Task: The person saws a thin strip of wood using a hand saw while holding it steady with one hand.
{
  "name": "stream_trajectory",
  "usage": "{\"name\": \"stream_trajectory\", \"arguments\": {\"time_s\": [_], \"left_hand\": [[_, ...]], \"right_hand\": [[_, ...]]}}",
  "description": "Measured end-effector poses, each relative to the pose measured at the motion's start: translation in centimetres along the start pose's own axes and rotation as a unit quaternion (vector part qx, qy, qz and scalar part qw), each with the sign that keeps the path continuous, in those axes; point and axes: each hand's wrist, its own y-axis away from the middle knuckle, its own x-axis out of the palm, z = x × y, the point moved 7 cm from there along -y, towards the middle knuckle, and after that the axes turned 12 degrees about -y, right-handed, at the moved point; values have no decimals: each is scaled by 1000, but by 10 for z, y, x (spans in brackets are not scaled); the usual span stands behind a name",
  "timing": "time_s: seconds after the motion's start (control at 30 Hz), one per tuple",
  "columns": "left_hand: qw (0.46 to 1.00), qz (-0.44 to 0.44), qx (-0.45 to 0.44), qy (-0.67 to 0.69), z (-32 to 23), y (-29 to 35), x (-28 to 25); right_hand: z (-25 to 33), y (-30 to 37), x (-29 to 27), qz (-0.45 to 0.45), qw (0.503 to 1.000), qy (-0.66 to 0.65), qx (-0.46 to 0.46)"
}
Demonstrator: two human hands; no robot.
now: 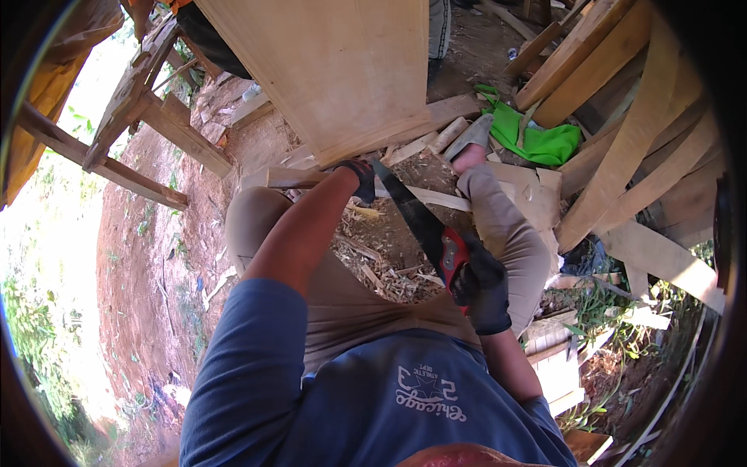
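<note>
In my right hand point(482, 288), which wears a dark glove, is a handsaw point(420, 222) with a dark blade and a red handle. Its blade slants up and left, and the tip lies close beside my gloved left hand point(359, 180). That hand is closed over a narrow wooden strip point(294, 177), which runs across between my knees. The blade crosses over the strip just right of my left fingers, but I cannot tell whether it touches the wood. Past the strip, a wide pale wooden panel point(350, 78) stretches away from me.
Wood shavings point(389, 276) cover the ground between my legs. A bright green cloth point(541, 140) lies at the right, near leaning planks point(638, 132). A rough timber frame point(132, 117) stands at the left. Part of another person's trouser leg point(440, 29) shows beyond the panel.
</note>
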Motion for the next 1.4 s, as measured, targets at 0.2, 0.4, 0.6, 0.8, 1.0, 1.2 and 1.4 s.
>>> {"name": "stream_trajectory", "arguments": {"time_s": [0.2,0.4,0.6,0.8,1.0,1.2,1.4], "left_hand": [[999,-41,-20,-30,-1,2,-27],[996,-39,-58,-53,1,1,-13],[997,-28,-53,-42,-5,1,-2],[998,-25,-52,-29,-7,7,3],[999,-10,-37,-22,-4,-12,17],[999,-31,-36,-12,-7,-3,10],[999,-24,-46,-10,-7,-1,12]], "right_hand": [[-13,15,9,-117,978,-167,47],[-12,3,-2,-74,980,-179,42],[1,-12,2,-80,988,-136,-4],[-64,-85,10,-83,971,-221,40],[-109,-119,38,-76,951,-290,74],[-103,-113,48,-63,989,-133,15],[-85,-106,50,-93,984,-145,53]]}}
